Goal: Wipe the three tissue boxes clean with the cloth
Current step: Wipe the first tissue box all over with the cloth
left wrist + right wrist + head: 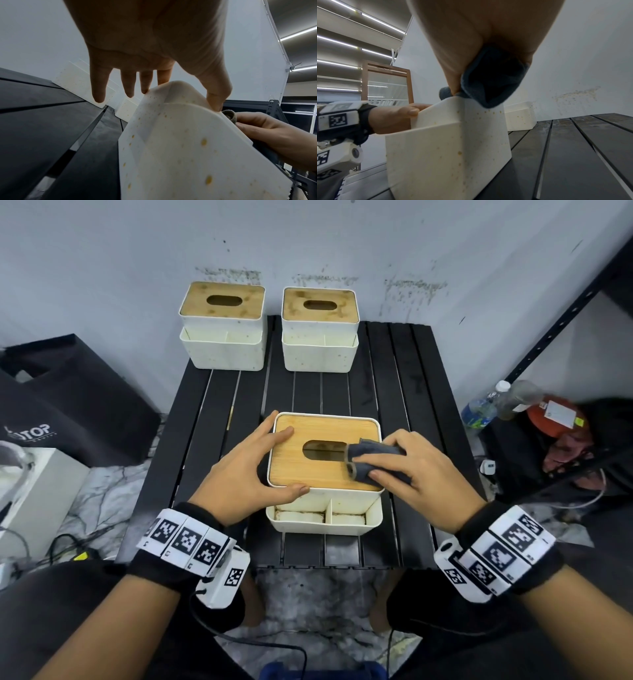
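Note:
Three white tissue boxes with bamboo lids stand on a black slatted table (411, 392). The near box (308, 460) is in front of me; its white walls are speckled with yellow spots (450, 142). My left hand (253, 470) braces its left front corner, fingers straight, thumb tip on the rim (214, 104). My right hand (424, 470) grips a bunched dark grey cloth (373, 460) and presses it on the lid just right of the slot. The far left box (222, 326) and far right box (320, 330) stand by the wall with stained lids.
A black bag (68, 392) and a white carton (37, 494) lie on the floor at the left. Bottles (479, 409) and a dark metal rack (565, 320) crowd the right. The wall runs right behind the far boxes. Cables trail over the floor at the lower left.

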